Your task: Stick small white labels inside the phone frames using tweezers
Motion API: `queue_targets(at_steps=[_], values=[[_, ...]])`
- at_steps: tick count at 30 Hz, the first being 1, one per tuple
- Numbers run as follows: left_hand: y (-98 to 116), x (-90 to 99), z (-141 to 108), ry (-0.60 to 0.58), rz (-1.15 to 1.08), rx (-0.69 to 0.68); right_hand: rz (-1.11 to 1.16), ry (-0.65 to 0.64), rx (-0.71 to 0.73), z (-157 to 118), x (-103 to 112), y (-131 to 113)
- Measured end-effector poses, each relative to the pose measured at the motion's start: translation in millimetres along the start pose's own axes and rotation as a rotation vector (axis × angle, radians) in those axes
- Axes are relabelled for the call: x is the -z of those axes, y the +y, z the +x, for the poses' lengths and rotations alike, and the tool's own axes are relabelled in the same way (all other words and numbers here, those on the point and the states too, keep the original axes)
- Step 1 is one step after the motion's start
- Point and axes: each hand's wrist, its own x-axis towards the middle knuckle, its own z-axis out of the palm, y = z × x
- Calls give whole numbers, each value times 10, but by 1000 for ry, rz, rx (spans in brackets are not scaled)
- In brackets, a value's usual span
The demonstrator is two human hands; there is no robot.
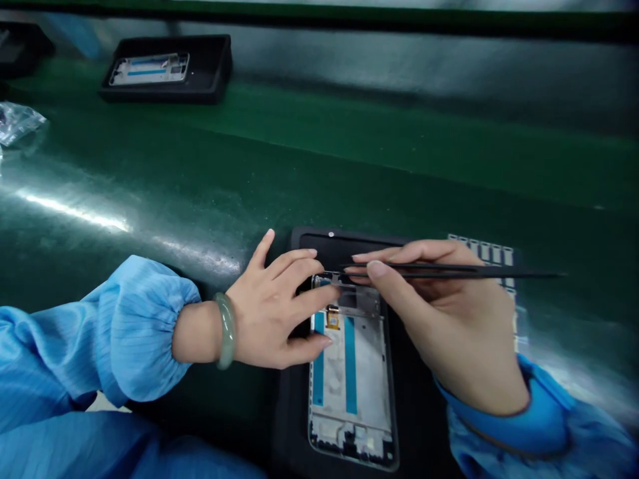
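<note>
A phone frame (372, 379) with blue strips and a small orange flex cable (333, 320) lies in a black tray (414, 419). My left hand (272, 316) rests over its upper left side, fingers spread, with the index fingertip on the frame near the cable. Dark tweezers (449, 271) are held between the thumb and fingers of my right hand (459, 326). Their tips point left, over the top edge of the frame; whether they grip anything is too small to tell. Partly behind my right hand is a sheet of small strips (492, 253).
Farther back on the green bench (239, 173), a second black tray (212, 70) holds another phone frame (150, 68). A clear plastic bag (20, 123) lies at the left edge, with a dark tray-like object (24, 50) behind it.
</note>
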Motion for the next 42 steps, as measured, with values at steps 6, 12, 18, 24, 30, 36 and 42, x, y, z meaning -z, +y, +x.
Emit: queue_targets(at_steps=[6,12,18,24,30,36,42], values=[[3,5,2,3,-4,-1,-81,-13,21,-47,0,-29],[4,9,1,2,3,0,-133,6,42,-66,-20,-39],[3,15,5,-9,-8,0,-233,23,94,-79,-42,-57],[1,12,2,-13,-12,2,-198,30,134,-84,-46,-60],[13,-3,-2,-28,-13,21,-150,64,185,-88,-20,-40],[12,-25,-2,4,-17,20,-169,-18,162,-84,-16,-14],[9,-34,5,18,-4,5,-235,-6,171,-72,-2,-12]])
